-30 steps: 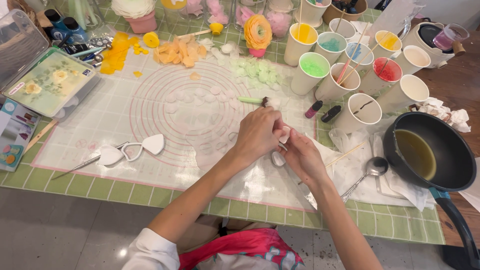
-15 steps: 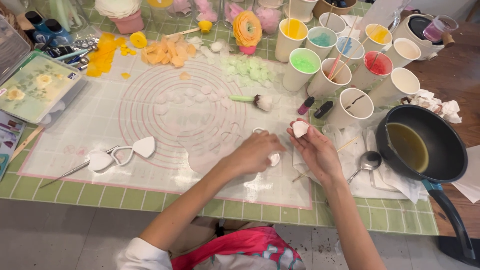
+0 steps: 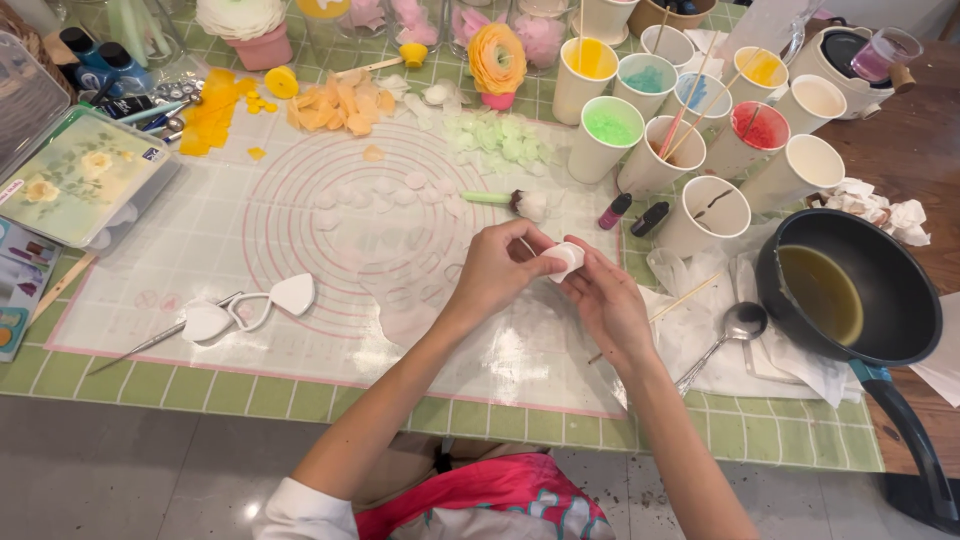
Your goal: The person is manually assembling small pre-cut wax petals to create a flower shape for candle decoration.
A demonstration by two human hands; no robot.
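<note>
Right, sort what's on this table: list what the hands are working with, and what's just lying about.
In use: left hand, right hand, small white petal piece held between them.

Lying about: black pan, spoon, paper cups, teardrop-shaped cutters, orange flower.

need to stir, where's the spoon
In the head view, the spoon lies right of the right hand, on white paper beside the black pan.

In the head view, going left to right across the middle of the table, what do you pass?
Flower-print box → white petal tools → left hand → white petal piece → right hand → metal spoon → black pan.
</note>
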